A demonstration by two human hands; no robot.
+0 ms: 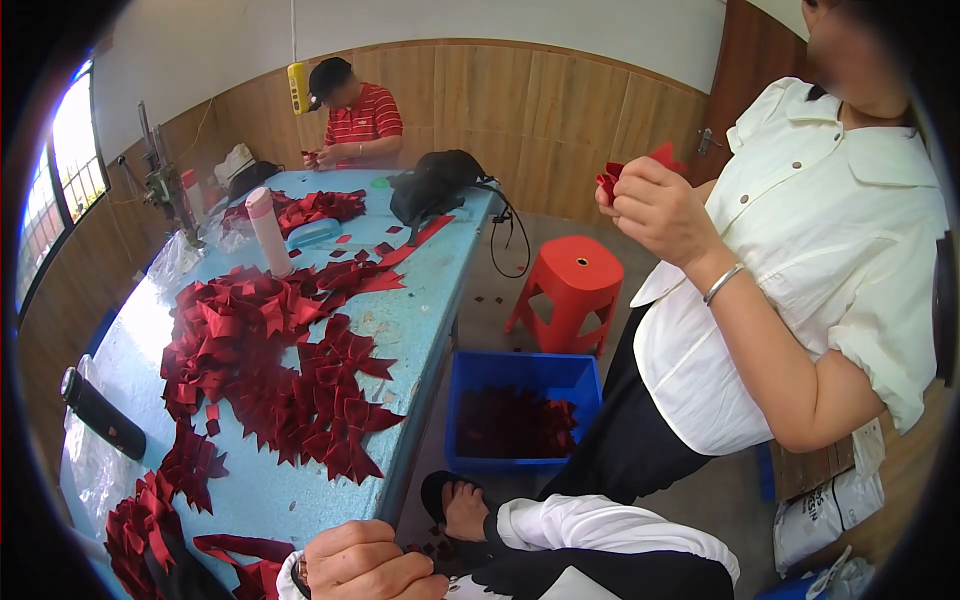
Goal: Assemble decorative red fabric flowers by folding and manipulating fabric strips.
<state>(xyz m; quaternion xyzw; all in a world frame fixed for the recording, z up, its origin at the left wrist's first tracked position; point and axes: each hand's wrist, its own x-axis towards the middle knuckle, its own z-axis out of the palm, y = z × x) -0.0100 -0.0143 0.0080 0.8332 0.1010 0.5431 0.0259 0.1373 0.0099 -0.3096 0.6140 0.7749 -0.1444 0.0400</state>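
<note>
So there's a long blue bench [420, 320] with a big heap of red ribbon pieces [270, 370] spread over the middle. A blue crate [520, 375] sits on the floor just beside it, more red pieces inside, and a red stool [570, 290] stands behind that. A co-worker in a white shirt [830, 250] on the right pinches a red piece up high. Only one of my hands shows: the left hand [365, 562], curled closed at the bench's near edge, touching a red ribbon strip [245, 560]. Can't tell about the right one.

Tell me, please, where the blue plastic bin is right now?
In the head view, the blue plastic bin sits on the floor right of the blue table, just below the red stool.
</note>
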